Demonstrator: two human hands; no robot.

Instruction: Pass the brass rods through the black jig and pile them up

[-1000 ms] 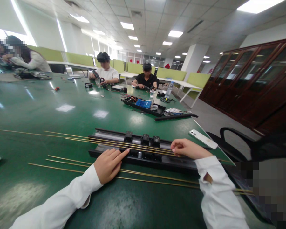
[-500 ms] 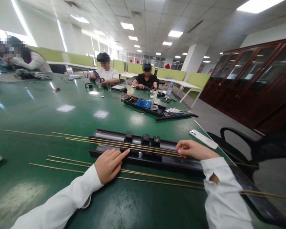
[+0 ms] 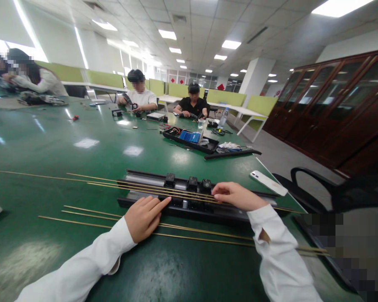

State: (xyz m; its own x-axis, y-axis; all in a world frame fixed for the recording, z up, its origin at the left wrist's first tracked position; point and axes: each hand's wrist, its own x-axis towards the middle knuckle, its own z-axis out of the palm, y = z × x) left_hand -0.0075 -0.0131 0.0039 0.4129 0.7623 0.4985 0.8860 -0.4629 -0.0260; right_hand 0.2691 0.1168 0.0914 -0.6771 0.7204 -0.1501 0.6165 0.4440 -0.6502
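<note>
Slender, straight and dull gold, with a soft shine: rods (image 3: pixel 138 185) in 2 sets, 3 laid close together along a black trough (image 3: pixel 192 213) with 3 dark blocks (image 3: pixel 192 183), jutting past it toward 9 o'clock; 3 more on the green tabletop (image 3: pixel 164 268), on the trough's 6 o'clock side. Left hand (image 3: pixel 143 217): grip loosely open, index finger outstretched to the trough. Right hand (image 3: pixel 237 196), toward 2 o'clock: grip nearly closed at the upper rods, impossible to tell whether pinching any.
</note>
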